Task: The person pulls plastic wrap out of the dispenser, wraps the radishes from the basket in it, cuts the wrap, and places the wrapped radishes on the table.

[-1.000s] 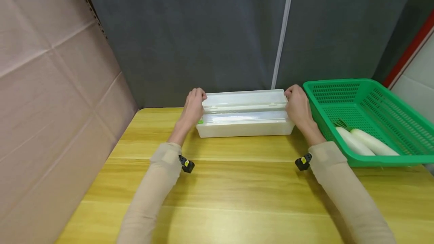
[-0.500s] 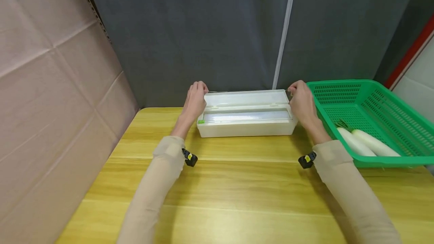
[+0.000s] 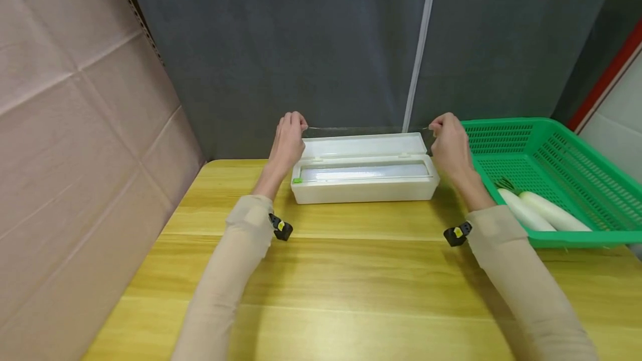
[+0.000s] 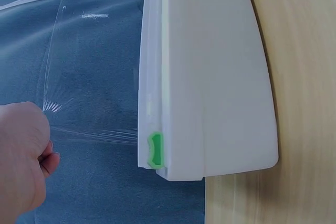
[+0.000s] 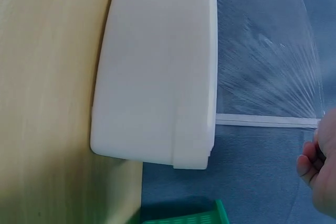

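A white cling film dispenser box (image 3: 366,191) stands on the table with its lid (image 3: 363,145) tipped back. A green slide cutter (image 4: 156,150) sits at the left end of its cutting rail. Clear cling film (image 5: 268,61) stretches up out of the box, creased toward its corners. My left hand (image 3: 288,141) pinches the film's left corner, above and behind the box. My right hand (image 3: 450,146) pinches the right corner at about the same height. Between both hands the film's edge runs as a thin, nearly level line, faint against the dark curtain.
A green plastic basket (image 3: 567,238) holding two white radishes (image 3: 554,211) stands right of the box, close by my right forearm. Behind the wooden table (image 3: 351,288) hangs a dark grey curtain (image 3: 281,43). A pinkish cloth wall (image 3: 90,155) rises on the left.
Both hands have risen and moved away from the box, drawing the film up from it. My right hand has also shifted slightly right. The box stays about where it was.
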A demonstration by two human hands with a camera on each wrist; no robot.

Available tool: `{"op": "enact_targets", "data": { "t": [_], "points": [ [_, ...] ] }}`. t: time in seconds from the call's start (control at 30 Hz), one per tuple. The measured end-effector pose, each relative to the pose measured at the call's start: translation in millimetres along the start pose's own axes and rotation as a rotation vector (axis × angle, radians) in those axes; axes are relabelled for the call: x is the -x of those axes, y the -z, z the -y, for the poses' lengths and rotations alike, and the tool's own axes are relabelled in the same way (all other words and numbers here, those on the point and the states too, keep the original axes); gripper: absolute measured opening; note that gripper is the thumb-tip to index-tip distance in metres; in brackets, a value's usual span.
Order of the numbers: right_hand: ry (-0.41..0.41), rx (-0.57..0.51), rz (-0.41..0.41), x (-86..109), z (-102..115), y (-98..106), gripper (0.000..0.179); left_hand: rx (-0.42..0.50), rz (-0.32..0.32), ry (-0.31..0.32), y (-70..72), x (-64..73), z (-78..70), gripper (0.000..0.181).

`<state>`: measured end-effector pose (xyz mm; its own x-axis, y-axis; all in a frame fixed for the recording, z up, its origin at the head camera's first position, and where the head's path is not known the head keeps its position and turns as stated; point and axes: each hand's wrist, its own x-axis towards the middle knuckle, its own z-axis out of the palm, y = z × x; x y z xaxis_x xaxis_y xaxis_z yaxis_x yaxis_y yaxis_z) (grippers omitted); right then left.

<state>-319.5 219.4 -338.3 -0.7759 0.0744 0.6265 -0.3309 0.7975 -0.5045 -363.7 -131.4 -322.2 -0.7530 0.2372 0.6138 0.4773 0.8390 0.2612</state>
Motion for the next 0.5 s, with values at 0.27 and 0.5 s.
{"op": "enact_targets", "data": {
  "t": [0.27,0.5],
  "points": [
    [-0.010,0.005,-0.040,-2.4,5.5,9.2,0.016,0.002,0.008,0.012,3.3,-8.4,-4.0,0.004],
    [0.029,0.002,-0.070,-4.7,9.8,18.3,0.018,0.023,0.015,0.009,9.0,-12.9,-8.7,0.005]
  ]
}}
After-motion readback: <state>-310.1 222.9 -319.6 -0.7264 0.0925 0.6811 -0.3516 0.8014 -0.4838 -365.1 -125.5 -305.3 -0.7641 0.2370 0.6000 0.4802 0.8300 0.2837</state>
